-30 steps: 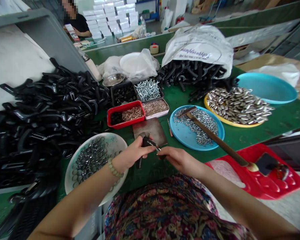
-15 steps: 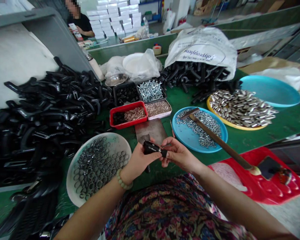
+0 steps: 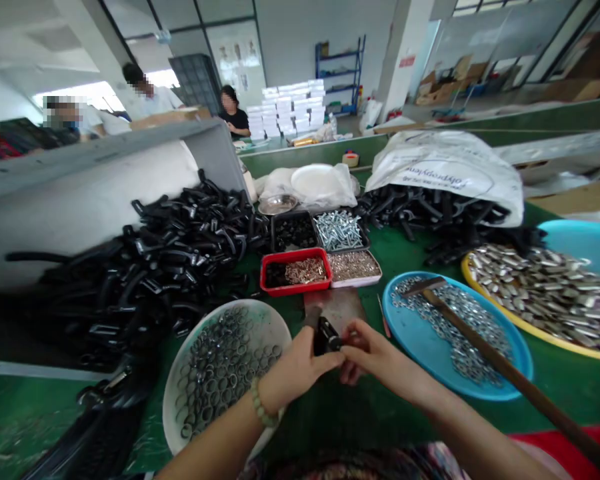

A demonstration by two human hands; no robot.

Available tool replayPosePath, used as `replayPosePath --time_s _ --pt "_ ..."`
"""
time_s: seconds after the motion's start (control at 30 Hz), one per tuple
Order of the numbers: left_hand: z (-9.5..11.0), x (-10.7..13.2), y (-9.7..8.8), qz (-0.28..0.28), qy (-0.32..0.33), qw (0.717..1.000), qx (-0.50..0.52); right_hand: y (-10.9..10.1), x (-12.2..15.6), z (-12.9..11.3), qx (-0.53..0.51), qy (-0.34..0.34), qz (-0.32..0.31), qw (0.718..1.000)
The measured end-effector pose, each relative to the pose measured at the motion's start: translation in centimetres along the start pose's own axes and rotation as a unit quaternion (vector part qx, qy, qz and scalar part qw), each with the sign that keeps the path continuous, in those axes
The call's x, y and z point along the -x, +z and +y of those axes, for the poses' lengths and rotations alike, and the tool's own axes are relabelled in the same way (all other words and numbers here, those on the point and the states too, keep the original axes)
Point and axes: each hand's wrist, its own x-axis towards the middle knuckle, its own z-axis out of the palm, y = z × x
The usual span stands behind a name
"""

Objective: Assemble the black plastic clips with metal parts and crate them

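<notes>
My left hand (image 3: pixel 299 368) is wrapped round a black plastic handle-like part (image 3: pixel 327 335) with a shiny end, held over the workbench. Close against that end, my right hand (image 3: pixel 375 352) has its thumb and fingers pinched together; what lies between them is hidden. Just beyond both hands lies a flat metal plate (image 3: pixel 337 302). To the left stands a white bowl (image 3: pixel 173 383) of metal rings. On the right, a blue tray (image 3: pixel 526 357) holds small metal nuts or washers, with a wooden-handled hammer (image 3: pixel 487 348) lying across it.
A heap of black plastic parts (image 3: pixel 180 250) fills the left side. Ahead are a red tray (image 3: pixel 293 289) of copper-coloured pieces and a box of screws (image 3: pixel 339 230). A white sack (image 3: pixel 445 163) spills black parts. Metal sleeves (image 3: pixel 540 287) lie far right. Several people are in the background.
The view has tilted up, so more of the room shows. The black part has turned in my left hand, its shiny end now pointing more towards me. My right hand stays at that end.
</notes>
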Motion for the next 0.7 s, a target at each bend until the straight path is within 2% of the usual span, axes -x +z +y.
replayPosePath --time_s 0.03,0.07,0.1,0.17,0.23,0.27,0.33,0.47,0.6,0.7 --pt "-0.1 -0.6 -0.6 0.025 0.021 0.997 -0.068 -0.9 -1.7 -0.9 0.101 -0.037 0.005 0.994" --pt "-0.2 -1.3 -1.0 0.042 0.045 0.987 -0.145 -1.7 -3.8 -1.9 0.222 -0.084 0.023 0.971" --pt "-0.4 -2.1 -1.3 0.042 0.069 0.970 -0.229 -2.3 -6.1 -2.8 0.351 -0.134 0.059 0.925" --pt "-0.9 -3.8 -1.1 -0.006 0.114 0.915 -0.388 -2.9 -10.9 -4.4 0.593 -0.161 0.066 0.786" --pt "-1.6 -4.9 -0.3 -0.062 0.156 0.854 -0.492 -2.7 -14.9 -5.1 0.675 -0.152 0.045 0.720" --pt "-2.1 -5.2 0.2 -0.073 0.176 0.835 -0.516 -2.5 -16.4 -5.1 0.692 -0.144 0.035 0.706" --pt "-2.9 -5.2 1.0 -0.065 0.208 0.822 -0.527 -2.3 -18.2 -4.6 0.711 -0.134 0.019 0.690" --pt "-3.5 -3.9 1.2 -0.022 0.218 0.835 -0.505 -2.8 -18.8 -3.3 0.735 -0.128 0.003 0.666" --pt "-3.2 -3.1 1.2 0.032 0.182 0.857 -0.481 -3.0 -18.7 -2.9 0.732 -0.127 -0.001 0.669" --pt "-3.0 -3.2 1.4 0.038 0.153 0.867 -0.472 -2.7 -19.0 -3.1 0.716 -0.143 0.005 0.683"
